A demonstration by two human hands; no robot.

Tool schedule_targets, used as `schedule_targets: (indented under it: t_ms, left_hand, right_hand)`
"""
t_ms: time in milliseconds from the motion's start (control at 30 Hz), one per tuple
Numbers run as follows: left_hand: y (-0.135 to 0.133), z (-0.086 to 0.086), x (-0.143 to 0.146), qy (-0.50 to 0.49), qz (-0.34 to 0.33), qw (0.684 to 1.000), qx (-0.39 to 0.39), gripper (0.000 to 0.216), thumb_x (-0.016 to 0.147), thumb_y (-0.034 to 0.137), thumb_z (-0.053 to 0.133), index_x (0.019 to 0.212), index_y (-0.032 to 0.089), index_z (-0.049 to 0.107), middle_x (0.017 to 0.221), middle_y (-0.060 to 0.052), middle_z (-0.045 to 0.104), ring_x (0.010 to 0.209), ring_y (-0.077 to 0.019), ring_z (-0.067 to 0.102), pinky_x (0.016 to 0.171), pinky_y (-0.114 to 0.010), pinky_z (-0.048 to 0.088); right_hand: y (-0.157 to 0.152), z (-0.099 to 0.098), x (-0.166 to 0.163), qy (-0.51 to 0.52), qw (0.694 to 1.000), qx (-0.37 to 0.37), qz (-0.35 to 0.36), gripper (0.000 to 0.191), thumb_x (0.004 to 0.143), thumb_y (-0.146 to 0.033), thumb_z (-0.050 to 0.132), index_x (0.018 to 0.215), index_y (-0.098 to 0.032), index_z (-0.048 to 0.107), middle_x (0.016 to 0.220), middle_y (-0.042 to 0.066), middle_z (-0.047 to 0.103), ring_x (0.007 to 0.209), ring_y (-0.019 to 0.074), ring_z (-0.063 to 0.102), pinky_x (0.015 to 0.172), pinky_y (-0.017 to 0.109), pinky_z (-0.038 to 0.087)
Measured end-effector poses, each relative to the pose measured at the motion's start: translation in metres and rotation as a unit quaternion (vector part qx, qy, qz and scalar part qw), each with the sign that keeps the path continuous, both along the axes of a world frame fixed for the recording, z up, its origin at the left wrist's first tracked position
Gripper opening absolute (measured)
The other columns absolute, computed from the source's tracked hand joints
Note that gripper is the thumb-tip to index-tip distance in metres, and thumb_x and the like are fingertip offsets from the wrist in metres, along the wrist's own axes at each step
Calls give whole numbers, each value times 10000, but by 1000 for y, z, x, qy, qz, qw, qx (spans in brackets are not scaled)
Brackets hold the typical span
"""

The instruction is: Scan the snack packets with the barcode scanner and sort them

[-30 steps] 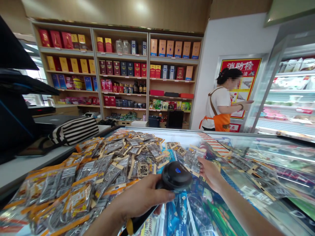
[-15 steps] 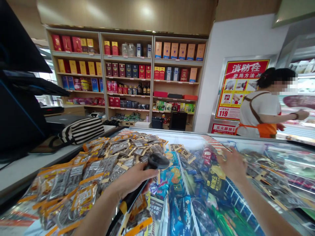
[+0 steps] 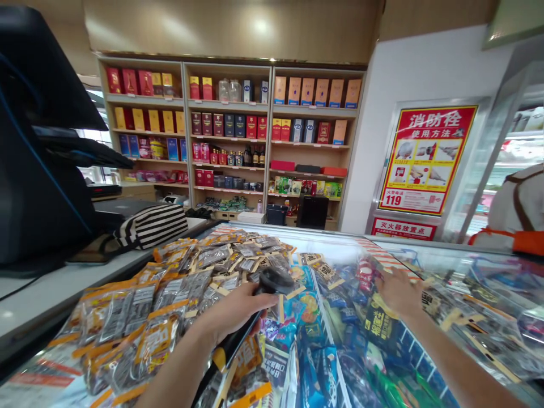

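My left hand is closed around the handle of a black handheld barcode scanner, its round head pointing up and away to the right. A cord trails from its lower end. Below and left of it, clear snack packets with orange edges lie heaped on the freezer's glass top. My right hand reaches out over the glass with fingers extended, palm down, and appears to rest on the lid. Nothing shows in its grasp. Near it are a dark green-and-yellow package and more snack packets to its right.
White wire dividers and blue ice-cream packs show through the glass. A dark checkout terminal and striped pouch stand at left. Boxed goods fill the back shelves. A co-worker's orange apron is at the right edge.
The view has turned slightly left. The co-worker has moved right, mostly out of the picture. My right hand has settled flatter at the glass; my left hand still holds the scanner.
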State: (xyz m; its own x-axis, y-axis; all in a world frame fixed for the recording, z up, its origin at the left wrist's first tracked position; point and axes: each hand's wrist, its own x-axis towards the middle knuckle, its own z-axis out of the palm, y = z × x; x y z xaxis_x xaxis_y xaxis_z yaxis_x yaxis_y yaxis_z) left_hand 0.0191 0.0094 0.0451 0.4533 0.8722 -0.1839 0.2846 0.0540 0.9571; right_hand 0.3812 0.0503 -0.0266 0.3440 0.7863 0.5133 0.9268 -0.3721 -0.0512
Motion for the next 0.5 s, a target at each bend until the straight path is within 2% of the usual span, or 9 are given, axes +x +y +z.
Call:
schedule_targets:
  t_ms: [100,133,200,300,367,433,467,500]
  left_hand:
    - [1,-1,0,-1,-4,1000,-1,249,643,404,519,590,171,448,451,58,476,378,-81,428,397,-204,307]
    - [1,-2,0,0,-2,1000,0,248,641,405,520,599,171,450,461,56,481,383,-81,431,399,-205,309]
    - [2,-3,-1,5,0,1000,3,246,642,409,519,617,172,456,470,54,489,389,-83,436,400,-205,307]
    - [4,-5,-2,14,2,1000,5,242,656,403,508,611,171,460,449,53,479,374,-80,423,388,-201,292]
    - [3,-6,-2,11,1,1000,5,229,668,391,498,612,174,455,454,55,477,374,-78,419,388,-200,297]
    - [2,-7,-1,0,-5,1000,4,214,674,380,496,620,177,453,482,55,483,389,-76,429,397,-199,311]
    - [0,-6,0,-6,-10,1000,3,207,674,374,500,625,178,455,499,55,487,397,-75,434,402,-199,317]
    - [-2,-5,1,-11,-18,1000,1,203,672,369,504,628,177,456,512,54,492,403,-74,438,406,-199,322]
  right_hand:
    - [18,8,-46,38,991,-17,130,424,771,-414,287,1032,-177,523,1024,99,565,943,223,500,783,343,363]
    - [25,9,-64,66,984,-35,164,442,768,-439,288,1055,-182,503,1003,91,577,920,213,515,759,320,377]
    - [39,9,-94,87,978,-54,180,470,728,-473,357,1094,-198,466,992,91,580,905,236,521,714,331,390]
    - [45,4,-107,102,977,-66,176,396,695,-356,446,1039,-170,505,940,121,591,870,271,528,692,364,386]
    - [37,1,-99,159,961,-52,220,298,715,-267,407,950,-155,553,846,114,613,812,252,547,702,364,384]
    - [22,0,-88,295,917,17,268,273,738,-266,365,906,-169,558,791,82,618,775,229,556,697,354,398]
    - [14,-1,-84,393,874,69,278,267,742,-292,366,912,-186,543,801,63,616,777,220,556,681,347,412]
    - [5,-1,-81,498,812,118,281,258,738,-319,383,925,-209,522,834,41,611,790,210,555,659,337,428]
